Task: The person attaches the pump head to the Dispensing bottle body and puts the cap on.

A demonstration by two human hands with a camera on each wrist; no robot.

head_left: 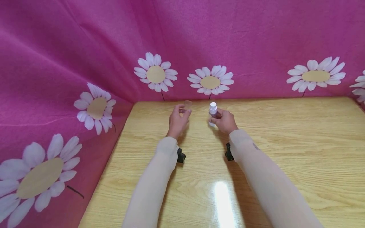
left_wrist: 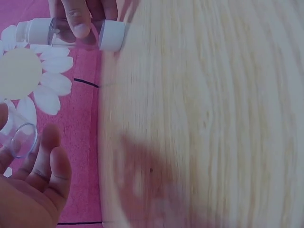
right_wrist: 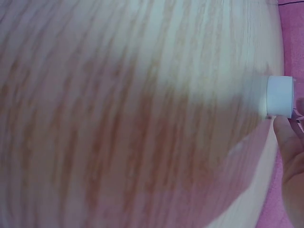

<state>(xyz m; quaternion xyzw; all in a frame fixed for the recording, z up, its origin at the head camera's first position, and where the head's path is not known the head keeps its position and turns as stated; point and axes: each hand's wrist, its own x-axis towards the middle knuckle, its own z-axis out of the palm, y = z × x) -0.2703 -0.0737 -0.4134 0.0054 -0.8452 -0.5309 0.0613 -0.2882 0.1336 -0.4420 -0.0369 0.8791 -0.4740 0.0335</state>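
My right hand (head_left: 227,122) grips a small bottle (head_left: 213,109) with a white top, a see-through middle and a white base. It stands upright near the table's far edge. In the left wrist view the thumb and fingers wrap its clear middle, and the white base (left_wrist: 112,35) shows below them. The right wrist view has that base (right_wrist: 280,96) close to the wood. To the left, my left hand (head_left: 178,120) holds a clear, round-rimmed cap (head_left: 188,103) between thumb and fingers. Its open rim shows in the left wrist view, apart from the bottle.
The light wooden table (head_left: 299,152) spreads in front and to the right. A pink cloth (head_left: 251,38) printed with white daisies hangs behind it and along its left side. Each wrist wears a small black camera (head_left: 181,155).
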